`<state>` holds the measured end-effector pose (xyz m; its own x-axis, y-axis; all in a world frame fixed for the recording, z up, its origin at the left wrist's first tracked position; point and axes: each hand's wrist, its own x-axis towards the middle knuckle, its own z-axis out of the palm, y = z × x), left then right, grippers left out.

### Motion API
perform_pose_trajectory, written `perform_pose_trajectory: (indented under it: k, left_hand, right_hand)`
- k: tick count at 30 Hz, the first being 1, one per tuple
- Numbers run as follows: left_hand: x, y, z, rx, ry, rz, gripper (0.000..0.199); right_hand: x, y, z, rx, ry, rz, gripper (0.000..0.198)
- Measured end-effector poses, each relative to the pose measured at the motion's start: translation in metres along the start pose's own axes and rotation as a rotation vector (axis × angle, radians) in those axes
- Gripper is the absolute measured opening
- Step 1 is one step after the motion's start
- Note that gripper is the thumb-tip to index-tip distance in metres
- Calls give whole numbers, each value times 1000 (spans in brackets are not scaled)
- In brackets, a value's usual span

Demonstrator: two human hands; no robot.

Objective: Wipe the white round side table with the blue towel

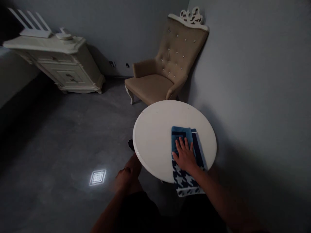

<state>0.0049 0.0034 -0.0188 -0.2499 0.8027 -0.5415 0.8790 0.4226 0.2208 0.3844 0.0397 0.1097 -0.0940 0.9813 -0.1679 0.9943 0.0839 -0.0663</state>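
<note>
Cloth (182, 176) lay beneath the right hand (185, 158), fingers spread, overhanging the white table (154, 139); the left hand (124, 179) was off the cloth, its grip unclear.

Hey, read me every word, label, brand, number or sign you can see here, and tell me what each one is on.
There is no readable text in this view.
Blue houndstooth cloth: dark markings by the right hand, too blurred to tell whether they are letters.
White router: too small and dim to make out any lettering.
Diamond-shaped light patch on the floor: nested outlines, nothing legible.
</note>
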Motion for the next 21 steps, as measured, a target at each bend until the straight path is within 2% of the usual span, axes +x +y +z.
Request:
perform_pose_trajectory:
  k: [5,10,13,17,19,21]
  left_hand:
    - [8,-7,2,49,-69,-4,64]
    - [13,-14,10,42,-48,-12,65]
    - [16,-15,11,30,-43,-8,67]
    - [19,-13,7,1,-46,-9,65]
    - [19,-11,6,-9,-49,-10,65]
    - [19,-9,5,-1,-35,-7,65]
  right_hand:
    - [113,21,-20,-44,16,59,83]
    - [228,44,-41,-46,55,99,83]
    - [284,54,-50,-21,76,114,84]
    - [333,61,-56,11,76,133,86]
    - [340,60,-57,13,72,134,87]
    - [334,57,-56,3,68,133,86]
